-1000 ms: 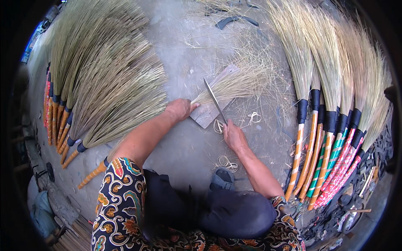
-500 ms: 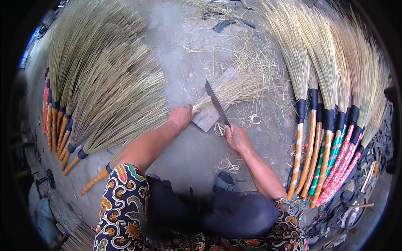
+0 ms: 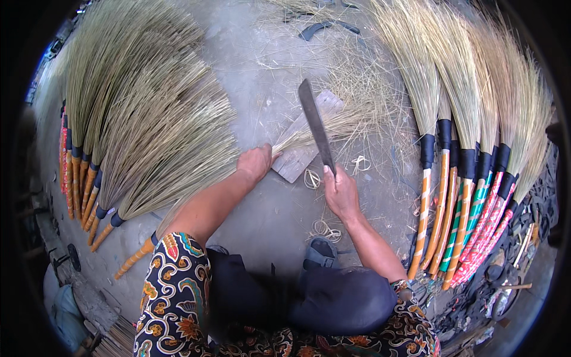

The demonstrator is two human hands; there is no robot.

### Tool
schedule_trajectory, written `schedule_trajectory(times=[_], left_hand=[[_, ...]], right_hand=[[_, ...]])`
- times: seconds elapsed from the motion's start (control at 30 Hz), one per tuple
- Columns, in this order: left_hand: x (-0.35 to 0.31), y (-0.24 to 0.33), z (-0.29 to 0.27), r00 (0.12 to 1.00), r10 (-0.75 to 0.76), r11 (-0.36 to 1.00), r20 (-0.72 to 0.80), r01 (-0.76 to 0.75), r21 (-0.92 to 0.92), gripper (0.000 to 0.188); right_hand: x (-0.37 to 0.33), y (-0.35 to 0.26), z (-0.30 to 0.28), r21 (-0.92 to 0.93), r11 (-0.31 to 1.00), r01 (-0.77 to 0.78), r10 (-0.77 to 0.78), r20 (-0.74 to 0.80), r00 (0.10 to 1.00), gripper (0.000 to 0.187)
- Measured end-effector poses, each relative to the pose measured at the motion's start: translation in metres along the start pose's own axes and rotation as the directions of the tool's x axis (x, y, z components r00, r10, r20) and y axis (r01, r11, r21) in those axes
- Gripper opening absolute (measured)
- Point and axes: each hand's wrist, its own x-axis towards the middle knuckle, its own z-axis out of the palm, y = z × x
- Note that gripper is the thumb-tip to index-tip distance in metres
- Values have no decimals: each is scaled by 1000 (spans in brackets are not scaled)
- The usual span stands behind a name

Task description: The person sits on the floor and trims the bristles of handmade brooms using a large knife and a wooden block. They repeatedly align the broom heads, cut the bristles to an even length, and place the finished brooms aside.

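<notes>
My left hand [image 3: 256, 163] is closed round the narrow end of a bundle of pale dry grass stalks [image 3: 297, 139]. The stalks fan out to the right across a short wooden board [image 3: 291, 165] lying on the floor. In my right hand [image 3: 341, 193] is the handle of a long machete [image 3: 316, 124]. Its dark blade points up and away from me, raised above the board and the stalks. Part of the stalks is hidden behind the blade.
Finished grass brooms with wrapped handles [image 3: 116, 221] lie fanned at the left, and more brooms [image 3: 427, 154] at the right. Loose straw clippings [image 3: 363, 77], a curved black strip [image 3: 318, 28] and small coils of strip [image 3: 324, 231] lie on the floor.
The machete has come up off the stalks, its tip swinging away and slightly right. My right hand has shifted slightly right. My left hand keeps its grip on the grass stalks.
</notes>
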Motion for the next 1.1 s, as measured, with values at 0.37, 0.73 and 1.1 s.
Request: schedule_trajectory(times=[0.37,0.73,1.1], left_hand=[[-5,4,1,1000,-28,1000,-1,28,-8,61],[-4,4,-2,999,-49,999,20,49,-9,60],[-4,2,0,1000,-30,999,0,30,-21,60]], right_hand=[[-9,-4,9,-33,999,10,-15,-133,991,32],[-25,-9,13,-2,995,-98,98,-9,995,28],[-23,-1,20,76,995,-67,73,-74,995,26]])
